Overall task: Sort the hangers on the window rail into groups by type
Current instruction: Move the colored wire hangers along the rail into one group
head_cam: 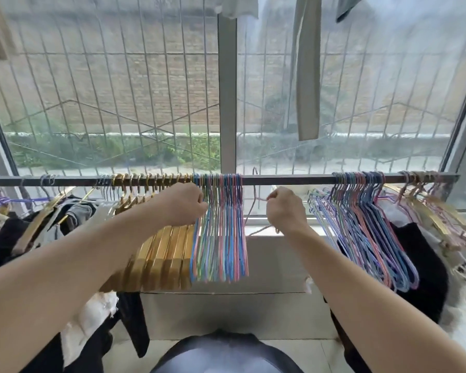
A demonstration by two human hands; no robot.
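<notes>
Hangers (221, 227) are crowding a window rail (285, 180); left hand (184, 204) is gripping the coloured bunch, right hand (284, 210) is pinching a single wire hanger (254, 189).

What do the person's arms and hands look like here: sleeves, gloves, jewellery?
Both forearms are bare all the way to the frame edge, with no sleeve in view. The left hand and the right hand wear no gloves. No watch, bracelet or ring shows on either wrist or on the fingers that are visible.
</notes>
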